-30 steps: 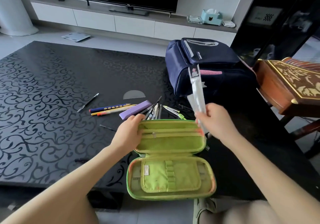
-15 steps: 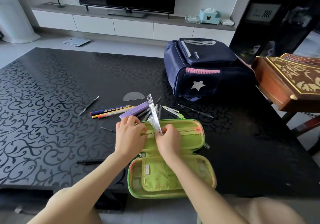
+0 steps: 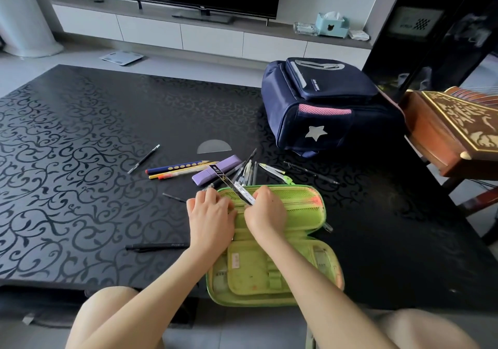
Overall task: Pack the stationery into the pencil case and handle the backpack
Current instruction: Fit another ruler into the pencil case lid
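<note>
Lying open at the lower centre of the frame, the green pencil case [image 3: 275, 281] is seen flat near the front edge of the black table [image 3: 80, 187]. Its upper half is held at the left end by the left hand [image 3: 210, 218], fingers curled at the mesh pocket's lip. A ruler [image 3: 231, 184] is pinched at its lower end by the right hand [image 3: 265, 211] and slants up-left over the pocket mouth. It is judged light, stiff, thin and slick, and is best gripped by the flat faces near one end. Loose pens [image 3: 249, 172] and a purple box [image 3: 217, 170] are noted just beyond. The backpack [image 3: 323, 106] is set at upper right, untouched.
</note>
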Tool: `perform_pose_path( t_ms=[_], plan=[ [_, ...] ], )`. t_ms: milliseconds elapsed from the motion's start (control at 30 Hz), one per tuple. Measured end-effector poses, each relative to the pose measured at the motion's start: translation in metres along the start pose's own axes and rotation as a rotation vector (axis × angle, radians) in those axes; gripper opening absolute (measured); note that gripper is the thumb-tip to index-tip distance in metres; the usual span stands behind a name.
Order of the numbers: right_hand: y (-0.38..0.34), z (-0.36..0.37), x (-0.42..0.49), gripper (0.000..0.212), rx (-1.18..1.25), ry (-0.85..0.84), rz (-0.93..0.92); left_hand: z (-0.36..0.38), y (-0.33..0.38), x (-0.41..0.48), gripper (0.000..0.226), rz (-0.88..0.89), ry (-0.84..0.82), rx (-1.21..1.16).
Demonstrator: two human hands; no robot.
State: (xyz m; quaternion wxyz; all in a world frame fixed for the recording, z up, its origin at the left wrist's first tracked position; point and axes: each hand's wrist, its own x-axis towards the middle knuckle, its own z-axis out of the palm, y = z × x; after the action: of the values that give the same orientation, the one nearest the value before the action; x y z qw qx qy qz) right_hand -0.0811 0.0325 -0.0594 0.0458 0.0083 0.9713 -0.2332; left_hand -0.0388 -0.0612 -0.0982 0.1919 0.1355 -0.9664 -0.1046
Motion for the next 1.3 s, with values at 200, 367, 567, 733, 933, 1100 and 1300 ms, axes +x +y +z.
perform_pose_path(
  t_ms=[200,367,567,733,933,1100,1300],
  plan=[
    [0.059,-0.042,0.017,0.011,-0.09,0.146,-0.009,0.004,-0.001,0.001,0.015,0.014,-0.013,0.07],
    [0.103,-0.083,0.031,0.022,0.027,0.145,-0.046,0.003,-0.001,0.004,0.018,0.07,-0.039,0.123],
    [0.094,-0.107,0.038,0.024,0.062,-0.094,-0.35,0.005,-0.005,0.007,0.012,0.2,0.045,0.072],
    [0.07,-0.109,0.054,0.029,-0.229,-0.244,-0.486,0.002,-0.009,-0.004,0.01,0.364,0.281,-0.052],
    [0.028,-0.099,0.056,0.018,-0.367,-0.404,-0.607,0.0,-0.006,-0.005,0.016,0.457,0.356,-0.072],
    [0.015,-0.068,0.034,0.017,-0.53,-0.369,-0.771,0.0,-0.006,-0.004,0.021,0.435,0.29,-0.076],
    [0.034,-0.069,0.022,0.048,-0.569,-0.526,-0.639,0.003,-0.006,-0.004,0.026,0.423,0.217,-0.032]
  ],
)
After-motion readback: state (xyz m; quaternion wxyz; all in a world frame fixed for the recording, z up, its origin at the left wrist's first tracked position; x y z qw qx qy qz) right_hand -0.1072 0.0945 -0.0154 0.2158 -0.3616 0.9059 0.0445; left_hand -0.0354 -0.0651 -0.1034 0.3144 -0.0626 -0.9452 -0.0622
